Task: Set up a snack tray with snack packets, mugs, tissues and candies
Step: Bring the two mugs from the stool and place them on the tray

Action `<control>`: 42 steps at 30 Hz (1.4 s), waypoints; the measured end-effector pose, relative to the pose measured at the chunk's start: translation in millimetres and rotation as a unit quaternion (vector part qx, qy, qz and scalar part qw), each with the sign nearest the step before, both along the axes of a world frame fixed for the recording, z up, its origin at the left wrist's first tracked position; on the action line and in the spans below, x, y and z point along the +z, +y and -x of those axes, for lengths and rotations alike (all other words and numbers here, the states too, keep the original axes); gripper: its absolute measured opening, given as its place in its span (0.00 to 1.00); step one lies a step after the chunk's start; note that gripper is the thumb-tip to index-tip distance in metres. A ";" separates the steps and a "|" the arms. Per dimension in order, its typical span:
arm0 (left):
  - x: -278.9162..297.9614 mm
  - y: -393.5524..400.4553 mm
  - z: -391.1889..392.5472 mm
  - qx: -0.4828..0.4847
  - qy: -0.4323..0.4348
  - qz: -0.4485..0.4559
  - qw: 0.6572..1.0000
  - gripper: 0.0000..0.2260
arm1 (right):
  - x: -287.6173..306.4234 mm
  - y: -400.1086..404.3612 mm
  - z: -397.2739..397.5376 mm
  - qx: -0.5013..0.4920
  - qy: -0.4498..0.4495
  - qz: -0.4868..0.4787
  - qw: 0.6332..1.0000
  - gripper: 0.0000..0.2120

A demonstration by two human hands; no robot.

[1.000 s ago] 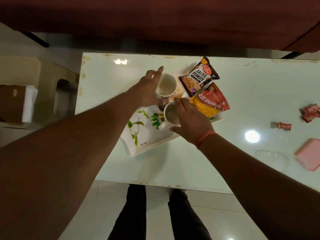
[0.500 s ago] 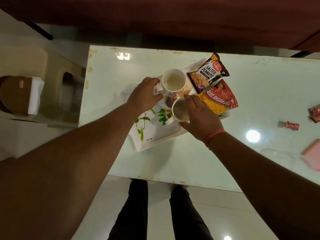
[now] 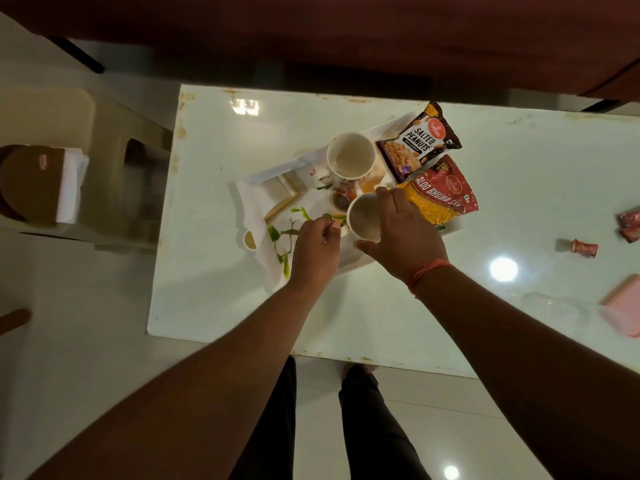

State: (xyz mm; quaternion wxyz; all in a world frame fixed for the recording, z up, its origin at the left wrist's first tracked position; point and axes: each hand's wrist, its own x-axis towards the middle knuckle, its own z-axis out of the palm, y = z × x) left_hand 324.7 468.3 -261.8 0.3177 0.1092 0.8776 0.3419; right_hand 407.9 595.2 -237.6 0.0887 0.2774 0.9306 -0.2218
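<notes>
my right hand (image 3: 401, 237) grasps near mug (image 3: 364, 217) on tray (image 3: 258, 202); left hand (image 3: 317, 247) pinches its handle. glossy worktop (image 3: 519, 188) open rightward.

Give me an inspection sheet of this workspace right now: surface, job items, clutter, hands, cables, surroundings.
Surface: glossy white table, rust-like marks along its edges, light glare.
Job's things: white leaf-print tray holds two mugs, far mug and near mug, plus peanut packet and sev packet. Wrapped candies lie on the table to the right, off the tray.
Clutter: pink lid at the right edge.
Hands: right hand grips the near mug; left hand beside its handle, contact unclear.
Cables: nothing seen.
Surroundings: beige stool on the left carrying tissues; tiled floor.
</notes>
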 end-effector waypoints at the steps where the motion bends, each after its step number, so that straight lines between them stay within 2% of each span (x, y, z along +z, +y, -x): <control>1: -0.2 0.0 0.8 -0.003 0.001 -0.002 1.000 0.11 | 0.4 -0.7 -0.2 -0.001 -0.001 -0.002 1.000 0.46; 5: 4.4 -0.1 4.9 0.015 -0.021 -0.012 1.000 0.09 | 5.4 0.2 0.6 -0.002 -0.016 -0.002 1.000 0.48; 8: 8.8 2.7 18.8 0.123 -0.041 -0.057 0.990 0.05 | 15.1 11.4 9.7 -0.035 0.033 0.046 0.998 0.45; 11: 10.5 9.0 41.9 0.157 -0.038 -0.086 0.983 0.12 | 22.5 33.8 38.3 -0.049 0.089 0.076 0.992 0.38; 14: 18.8 19.5 60.1 0.115 -0.064 -0.101 0.986 0.18 | 24.3 56.0 77.4 0.023 0.015 0.064 0.998 0.43; 19: 22.7 38.4 79.0 0.052 -0.078 -0.042 0.995 0.17 | 28.1 65.1 113.6 0.145 -0.121 0.068 0.980 0.45; 25: 21.6 42.3 82.4 0.018 -0.041 -0.011 0.999 0.16 | 29.5 62.9 111.4 0.152 -0.124 0.032 0.980 0.42; 35: 21.7 40.1 83.8 0.003 -0.026 -0.003 1.000 0.16 | 28.2 59.8 109.5 0.145 -0.134 0.026 0.980 0.42; 42: 20.8 33.1 88.4 0.022 -0.054 -0.025 0.998 0.17 | 31.4 59.4 100.4 0.124 -0.124 0.050 0.983 0.46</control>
